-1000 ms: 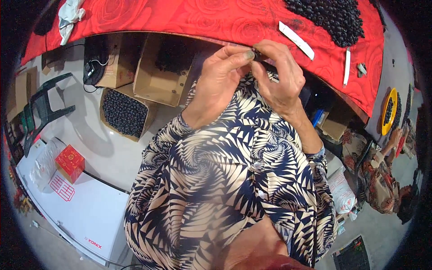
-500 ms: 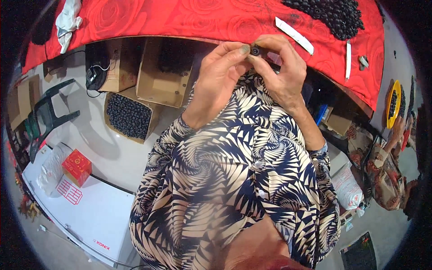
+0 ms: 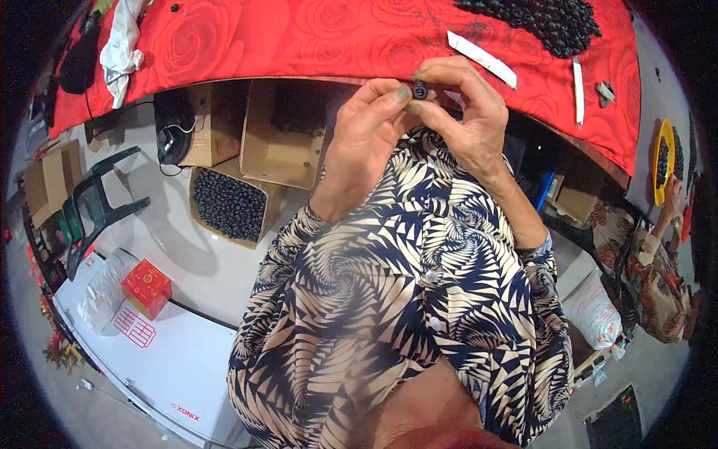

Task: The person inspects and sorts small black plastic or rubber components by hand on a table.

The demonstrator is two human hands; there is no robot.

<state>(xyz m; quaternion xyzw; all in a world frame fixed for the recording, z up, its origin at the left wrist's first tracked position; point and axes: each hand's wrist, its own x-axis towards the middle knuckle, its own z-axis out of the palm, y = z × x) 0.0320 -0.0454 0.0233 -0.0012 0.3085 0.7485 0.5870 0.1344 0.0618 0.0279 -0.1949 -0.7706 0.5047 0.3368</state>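
Note:
A small round black part with a hole or ring in its face [image 3: 420, 91] is pinched between the thumb and index finger of my right hand [image 3: 473, 120]. Close beside it, my left hand [image 3: 364, 135] has its thumb and fingers pressed together at the part's left side; whatever lies between those fingertips is hidden. Both hands are raised at the near edge of the red rose-patterned cloth [image 3: 321, 45]. On that cloth, at the far right, lies a heap of similar small black parts [image 3: 553, 26].
Two white strips [image 3: 482, 58] and a crumpled white cloth [image 3: 122, 49] lie on the table. Below left, a cardboard box holds many black pieces [image 3: 228, 206], beside an open carton [image 3: 283, 153]. At right, another person's hand [image 3: 673, 193] is near a yellow tray [image 3: 660, 168].
The view has shifted a little, so the boxes at left appear farther right and lower. Both hands keep their pinch, and the black part now shows its face slightly differently.

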